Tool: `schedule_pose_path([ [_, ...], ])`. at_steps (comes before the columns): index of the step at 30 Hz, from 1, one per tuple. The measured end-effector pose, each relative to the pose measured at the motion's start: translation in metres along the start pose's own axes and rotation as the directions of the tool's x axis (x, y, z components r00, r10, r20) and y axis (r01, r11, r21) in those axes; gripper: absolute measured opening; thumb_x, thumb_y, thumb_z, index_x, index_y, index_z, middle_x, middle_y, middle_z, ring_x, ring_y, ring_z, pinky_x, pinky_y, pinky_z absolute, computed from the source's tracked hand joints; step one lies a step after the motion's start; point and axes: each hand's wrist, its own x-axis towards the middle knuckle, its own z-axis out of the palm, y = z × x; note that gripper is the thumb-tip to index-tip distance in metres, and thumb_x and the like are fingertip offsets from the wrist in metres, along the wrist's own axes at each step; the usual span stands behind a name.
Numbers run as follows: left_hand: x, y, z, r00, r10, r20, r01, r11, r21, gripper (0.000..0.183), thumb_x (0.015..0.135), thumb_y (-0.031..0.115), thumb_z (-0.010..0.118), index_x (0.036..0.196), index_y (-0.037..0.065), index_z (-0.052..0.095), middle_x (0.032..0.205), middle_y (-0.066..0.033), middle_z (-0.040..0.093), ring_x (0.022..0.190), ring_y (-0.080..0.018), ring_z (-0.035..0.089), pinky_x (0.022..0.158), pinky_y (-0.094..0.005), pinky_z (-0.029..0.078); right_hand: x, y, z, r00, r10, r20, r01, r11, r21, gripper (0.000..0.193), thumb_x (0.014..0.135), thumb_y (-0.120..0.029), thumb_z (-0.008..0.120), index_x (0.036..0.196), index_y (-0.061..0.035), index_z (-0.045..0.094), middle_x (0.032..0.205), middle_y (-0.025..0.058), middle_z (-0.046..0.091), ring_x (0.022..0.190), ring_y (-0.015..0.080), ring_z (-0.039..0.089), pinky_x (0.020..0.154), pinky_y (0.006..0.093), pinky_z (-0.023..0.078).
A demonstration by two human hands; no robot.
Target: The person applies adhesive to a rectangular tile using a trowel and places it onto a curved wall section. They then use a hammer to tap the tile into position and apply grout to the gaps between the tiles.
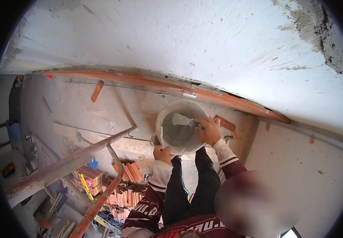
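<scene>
A grey, mortar-smeared bucket (pixel 160 123) stands in front of me, with wet grey mortar (pixel 176 137) in its bottom. My right hand (pixel 209 131) is closed around the handle of a trowel (pixel 181 120). The trowel's mortar-coated blade points left, over the bucket's opening. At the near left of the bucket, my left hand (pixel 162 154) is closed on the rim; its fingertips are partly hidden.
Reddish tile strips run along the foot of the white wall (pixel 171 35). Loose tile pieces (pixel 97 91) lie on the planks. A rusty metal frame (pixel 76 154) crosses at the left. Below are stacked tiles (pixel 126 198), cardboard boxes (pixel 90 176) and a yellow level (pixel 85 185).
</scene>
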Motion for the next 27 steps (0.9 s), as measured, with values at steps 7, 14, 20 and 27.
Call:
schedule_pose_path([
  [7,-0.005,0.010,0.004,1.000,-0.003,-0.025,0.000,0.995,-0.105,0.030,0.073,-0.001,0.063,0.098,-0.005,0.048,0.097,-0.0198,0.059,0.086,-0.0309,0.066,0.075,-0.0419,0.062,0.045,0.024,-0.020,0.980,0.100,-0.174,-0.097,0.995,0.027,0.032,0.078,-0.025,0.070,0.108,-0.0171,0.069,0.101,0.0043,0.068,0.093,0.0262,0.063,0.083,0.0450,0.034],
  [14,-0.005,-0.017,-0.052,0.999,0.039,-0.007,-0.039,0.999,-0.017,0.030,0.075,0.001,0.062,0.101,-0.007,0.050,0.088,-0.0211,0.061,0.077,-0.0315,0.069,0.059,-0.0385,0.060,0.084,0.044,-0.017,0.967,0.140,-0.212,-0.128,0.990,0.066,0.032,0.083,-0.029,0.067,0.109,-0.0104,0.071,0.099,0.0107,0.072,0.093,0.0317,0.066,0.084,0.0435,0.046],
  [20,-0.019,-0.034,-0.083,0.991,-0.072,-0.113,0.066,0.996,-0.051,0.035,0.076,-0.002,0.061,0.106,-0.010,0.043,0.104,-0.0258,0.058,0.087,-0.0372,0.069,0.074,-0.0433,0.064,0.101,0.036,-0.026,0.958,0.281,-0.052,-0.267,0.946,0.182,0.035,0.085,-0.033,0.060,0.108,-0.0100,0.073,0.100,0.0180,0.071,0.094,0.0376,0.066,0.085,0.0461,0.050],
  [27,-0.028,-0.056,-0.110,0.974,-0.150,-0.172,0.147,0.989,-0.030,0.037,0.075,-0.001,0.065,0.105,-0.009,0.046,0.103,-0.0238,0.058,0.087,-0.0344,0.068,0.073,-0.0451,0.064,0.106,0.033,-0.041,0.961,0.274,-0.021,-0.263,0.938,0.224,0.036,0.088,-0.030,0.060,0.109,-0.0032,0.071,0.098,0.0223,0.070,0.090,0.0385,0.068,0.082,0.0413,0.052],
])
